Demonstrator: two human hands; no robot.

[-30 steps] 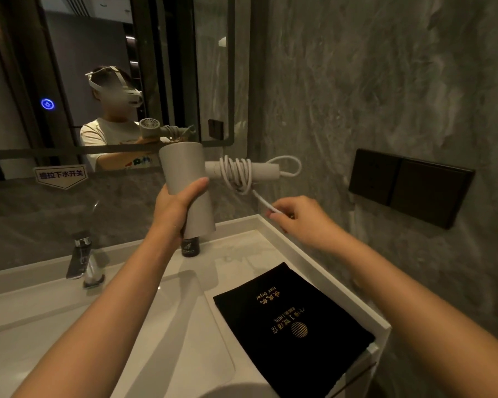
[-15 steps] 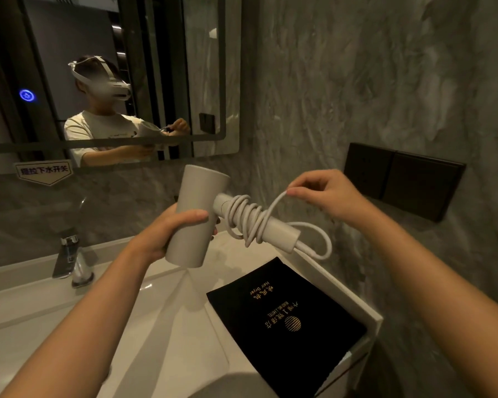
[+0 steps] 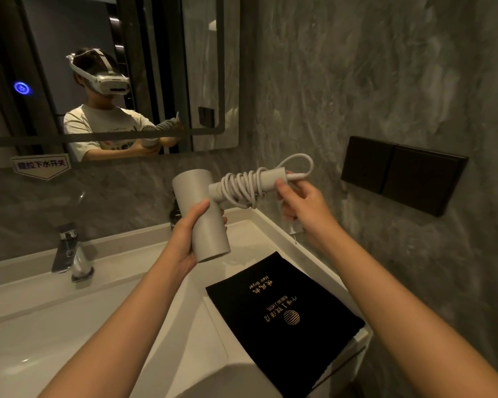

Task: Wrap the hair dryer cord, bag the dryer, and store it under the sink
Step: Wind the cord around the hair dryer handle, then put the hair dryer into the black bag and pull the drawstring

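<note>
The hair dryer (image 3: pixel 203 214), a smooth matte grey cylinder with a stubby round handle, is held up in the air over the back right of the tabletop (image 3: pixel 259 234). Its barrel is gripped by the left hand (image 3: pixel 184 239), fingers and thumb curled round it. The cord (image 3: pixel 242 186), a rubbery pale cable, is wound in loose uneven coils round the handle, with one loop sticking out past the handle's end. That end is pinched by the right hand (image 3: pixel 302 208), thumb on the near side and fingers curled behind; a bit of what looks like the plug is seen hanging under that hand, too dim to be sure. A flat black fabric bag (image 3: pixel 285 320) with gold print is laid on the glossy white tabletop, well apart from the dryer, near the right edge. A chrome faucet (image 3: pixel 69 251) is seen at the left, and a rough grey stone-look wall (image 3: pixel 385 81) at the back.
</note>
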